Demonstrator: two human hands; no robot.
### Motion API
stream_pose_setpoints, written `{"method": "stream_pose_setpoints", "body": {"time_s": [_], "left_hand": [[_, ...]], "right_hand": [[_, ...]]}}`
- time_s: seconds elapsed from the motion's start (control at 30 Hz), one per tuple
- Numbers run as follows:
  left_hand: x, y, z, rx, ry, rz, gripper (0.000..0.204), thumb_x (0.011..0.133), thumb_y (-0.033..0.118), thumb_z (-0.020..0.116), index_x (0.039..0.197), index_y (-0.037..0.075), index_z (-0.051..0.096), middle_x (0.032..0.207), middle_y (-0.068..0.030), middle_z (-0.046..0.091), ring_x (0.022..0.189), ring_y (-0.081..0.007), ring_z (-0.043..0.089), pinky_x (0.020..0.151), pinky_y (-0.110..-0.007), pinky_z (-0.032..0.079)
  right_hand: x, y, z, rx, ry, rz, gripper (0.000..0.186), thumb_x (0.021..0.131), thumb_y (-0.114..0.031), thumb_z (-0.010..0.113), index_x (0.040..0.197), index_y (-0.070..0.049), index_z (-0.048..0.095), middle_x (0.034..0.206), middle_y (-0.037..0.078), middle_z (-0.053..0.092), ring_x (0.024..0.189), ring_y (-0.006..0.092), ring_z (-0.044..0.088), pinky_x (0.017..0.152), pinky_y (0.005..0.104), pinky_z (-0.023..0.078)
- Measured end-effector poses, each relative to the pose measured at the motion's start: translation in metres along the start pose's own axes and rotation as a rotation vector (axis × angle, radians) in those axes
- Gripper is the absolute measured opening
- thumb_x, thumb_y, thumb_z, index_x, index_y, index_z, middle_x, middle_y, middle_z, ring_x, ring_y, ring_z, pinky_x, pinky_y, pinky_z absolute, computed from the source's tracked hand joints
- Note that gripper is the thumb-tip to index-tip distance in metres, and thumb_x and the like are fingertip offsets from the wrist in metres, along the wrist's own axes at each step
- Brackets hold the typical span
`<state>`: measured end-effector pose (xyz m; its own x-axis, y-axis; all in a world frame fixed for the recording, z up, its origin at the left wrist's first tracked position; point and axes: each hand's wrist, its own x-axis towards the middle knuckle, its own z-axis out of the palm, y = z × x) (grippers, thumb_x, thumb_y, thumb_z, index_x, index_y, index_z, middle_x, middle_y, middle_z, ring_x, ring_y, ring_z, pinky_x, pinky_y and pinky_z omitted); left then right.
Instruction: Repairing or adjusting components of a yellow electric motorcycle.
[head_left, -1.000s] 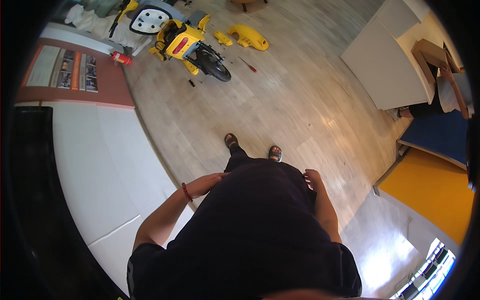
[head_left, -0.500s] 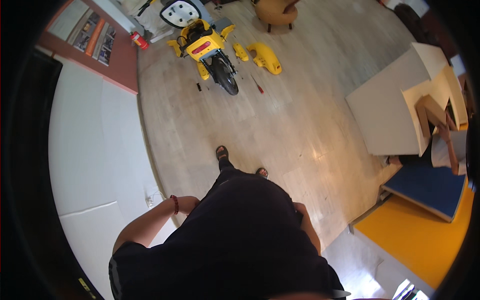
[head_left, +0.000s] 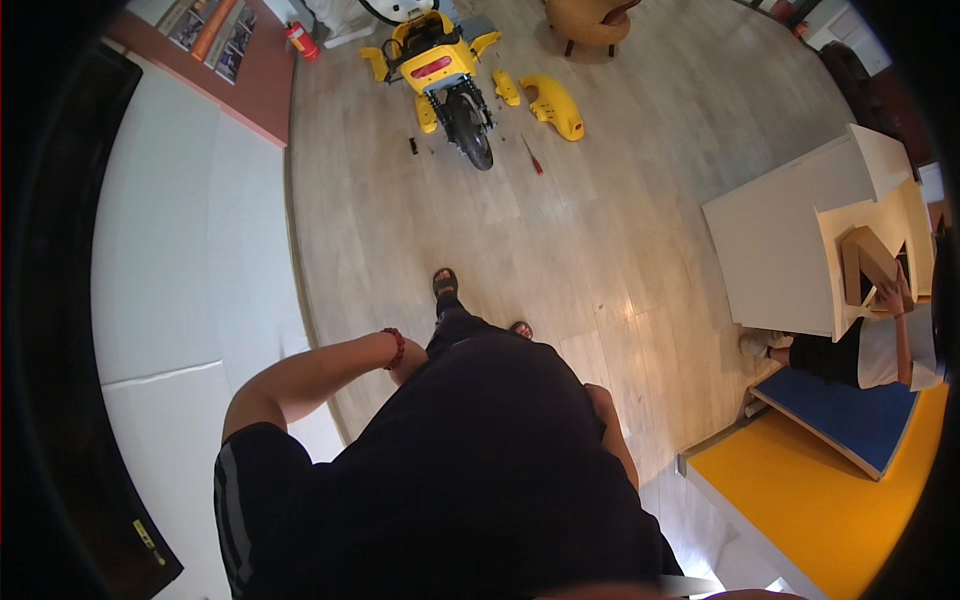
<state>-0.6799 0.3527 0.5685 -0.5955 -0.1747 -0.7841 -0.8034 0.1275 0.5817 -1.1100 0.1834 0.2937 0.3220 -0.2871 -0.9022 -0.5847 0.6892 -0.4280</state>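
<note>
My left hand [head_left: 408,362], with a red bead bracelet [head_left: 395,348] at its wrist, is beside my dark trousers at the hip; my shirt hides the fingers. On the other side my right hand [head_left: 600,400] rests near my hip, its fingers also out of sight. I cannot see whether either one holds anything. Ahead on the floor stands a yellow scooter [head_left: 432,68], partly taken apart, its black rear wheel [head_left: 468,130] toward me. A curved yellow body panel [head_left: 555,108] and a smaller yellow piece [head_left: 506,88] lie right of it, with a red-handled screwdriver [head_left: 537,165] nearer.
At right, a person [head_left: 890,340] handles a cardboard box [head_left: 870,265] at a white counter [head_left: 775,240]. Nearer are a blue board [head_left: 840,415] and a yellow tabletop [head_left: 780,500]. A white wall [head_left: 190,250] runs along my left; a fire extinguisher [head_left: 301,41] and brown chair [head_left: 590,25] stand farther off.
The scooter and its loose parts have shifted up and slightly right in view. My left forearm appears higher, its elbow farther out. The person at the counter shows more fully.
</note>
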Motion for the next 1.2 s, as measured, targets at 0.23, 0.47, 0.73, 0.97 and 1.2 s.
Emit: {"method": "stream_pose_setpoints", "body": {"time_s": [0.23,0.47,0.73,0.97,1.2], "left_hand": [[-0.003,0.0,-0.001,0.068,-0.026,0.049,0.032,0.087,0.02,0.048,0.111,0.002,0.058,0.113,-0.0156,0.059,0.104,-0.025,0.056,0.089,-0.032,0.043],[0.017,-0.027,0.026,0.029,-0.017,0.075,0.032,0.087,0.022,0.049,0.111,0.003,0.058,0.111,-0.0162,0.06,0.104,-0.0257,0.057,0.088,-0.032,0.044],[0.026,-0.046,0.045,-0.049,0.101,0.105,0.033,0.083,0.024,0.055,0.109,0.004,0.06,0.107,-0.0161,0.062,0.101,-0.0277,0.058,0.085,-0.033,0.045],[0.018,-0.037,0.037,-0.102,0.091,0.0,0.033,0.08,0.024,0.058,0.107,0.004,0.061,0.105,-0.0153,0.062,0.099,-0.0283,0.058,0.084,-0.033,0.045],[0.025,-0.048,0.047,-0.094,0.146,0.072,0.034,0.079,0.025,0.059,0.107,0.004,0.061,0.104,-0.0152,0.063,0.098,-0.0286,0.059,0.082,-0.034,0.046]], "right_hand": [[0.034,0.068,-0.026,-1.162,-0.036,-0.487,0.01,0.083,-0.015,0.051,0.085,-0.008,0.057,0.082,0.01,0.057,0.071,0.0241,0.055,0.063,0.0395,0.045],[0.032,0.07,-0.024,-1.208,-0.056,-0.435,0.01,0.083,-0.015,0.051,0.082,-0.008,0.058,0.081,0.01,0.058,0.068,0.0245,0.055,0.063,0.0395,0.045],[-0.004,-0.003,0.014,0.081,0.082,0.029,0.032,0.084,-0.023,0.052,0.112,-0.007,0.049,0.098,0.008,0.054,0.086,0.0232,0.052,0.072,0.0402,0.044],[-0.003,-0.013,0.021,0.226,0.126,0.08,0.025,0.083,-0.019,0.052,0.105,-0.008,0.051,0.094,0.007,0.055,0.083,0.022,0.053,0.071,0.0391,0.044],[0.014,0.02,0.01,-0.051,0.105,0.073,0.013,0.08,-0.011,0.051,0.09,-0.003,0.054,0.079,0.009,0.056,0.066,0.0215,0.054,0.058,0.0354,0.045]]}}
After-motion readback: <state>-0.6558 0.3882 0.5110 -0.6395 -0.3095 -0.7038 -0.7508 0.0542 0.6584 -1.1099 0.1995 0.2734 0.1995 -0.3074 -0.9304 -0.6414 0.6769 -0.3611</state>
